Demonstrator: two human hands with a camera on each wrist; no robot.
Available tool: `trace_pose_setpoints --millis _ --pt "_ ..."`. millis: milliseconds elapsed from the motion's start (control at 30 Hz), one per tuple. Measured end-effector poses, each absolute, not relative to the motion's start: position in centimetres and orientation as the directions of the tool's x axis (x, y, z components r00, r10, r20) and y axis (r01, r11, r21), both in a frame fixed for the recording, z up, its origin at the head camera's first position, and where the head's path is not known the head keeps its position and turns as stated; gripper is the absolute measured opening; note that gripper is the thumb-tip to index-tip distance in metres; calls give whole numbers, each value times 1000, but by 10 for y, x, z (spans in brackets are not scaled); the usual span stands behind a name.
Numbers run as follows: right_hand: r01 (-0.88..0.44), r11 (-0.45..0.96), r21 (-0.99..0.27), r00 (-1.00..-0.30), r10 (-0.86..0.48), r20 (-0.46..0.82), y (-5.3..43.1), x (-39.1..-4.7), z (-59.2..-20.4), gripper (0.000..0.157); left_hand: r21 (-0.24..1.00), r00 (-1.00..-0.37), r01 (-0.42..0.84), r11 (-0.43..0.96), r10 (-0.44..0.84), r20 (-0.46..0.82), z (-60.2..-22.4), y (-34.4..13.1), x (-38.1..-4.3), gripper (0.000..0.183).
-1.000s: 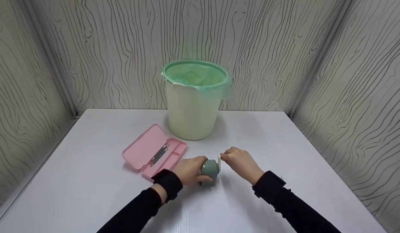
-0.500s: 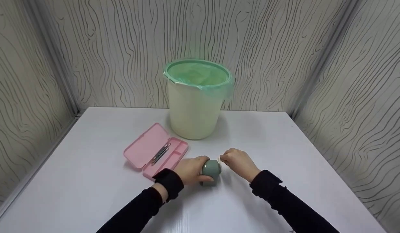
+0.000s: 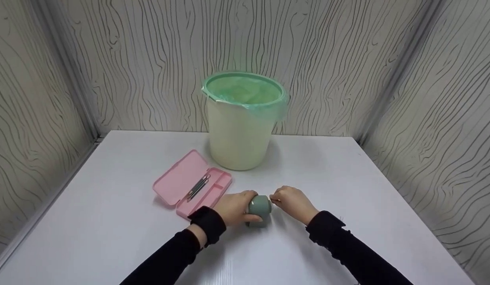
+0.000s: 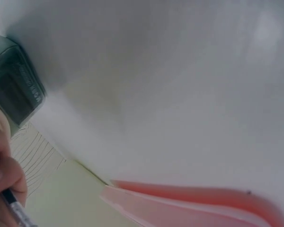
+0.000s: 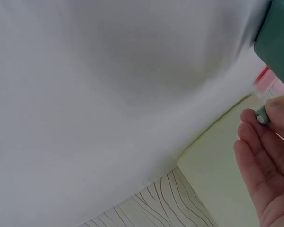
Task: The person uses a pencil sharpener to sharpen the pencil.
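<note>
A green crank pencil sharpener (image 3: 260, 206) stands on the white table, gripped from its left side by my left hand (image 3: 233, 209). Its dark see-through shavings drawer (image 4: 20, 87) shows in the left wrist view. A dark pencil (image 4: 19, 213) with a silvery end sticks out between the left fingers, on the side away from the crank. My right hand (image 3: 294, 202) is at the crank side, thumb and forefinger pinching the small green crank knob (image 5: 261, 116). The other right fingers (image 5: 255, 165) extend loosely. The crank arm is mostly hidden in the head view.
An open pink pencil case (image 3: 181, 178) lies left of the sharpener, with a few dark pencils (image 3: 198, 188) in it. Behind stands a pale bin (image 3: 239, 138) with a green liner over its rim. Wood-patterned walls (image 3: 157, 59) enclose the table.
The crank has turned: its pale arm stood upright a second ago and now barely shows. My right hand has dropped slightly with the knob. The left hand keeps its grip on the sharpener.
</note>
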State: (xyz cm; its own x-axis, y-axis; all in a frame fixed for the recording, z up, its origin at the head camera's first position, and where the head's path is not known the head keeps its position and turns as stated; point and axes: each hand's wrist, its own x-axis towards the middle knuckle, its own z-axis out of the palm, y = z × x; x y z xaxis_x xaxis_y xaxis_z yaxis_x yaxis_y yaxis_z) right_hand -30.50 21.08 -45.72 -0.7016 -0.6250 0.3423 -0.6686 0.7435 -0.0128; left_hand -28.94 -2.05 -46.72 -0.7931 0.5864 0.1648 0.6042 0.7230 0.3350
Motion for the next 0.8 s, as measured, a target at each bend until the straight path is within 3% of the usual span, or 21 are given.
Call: trace_pose_setpoints --millis 800 --pt "-679 732 -63 -710 -632 310 216 -284 -479 5 265 -778 628 731 584 232 -468 -20 -285 58"
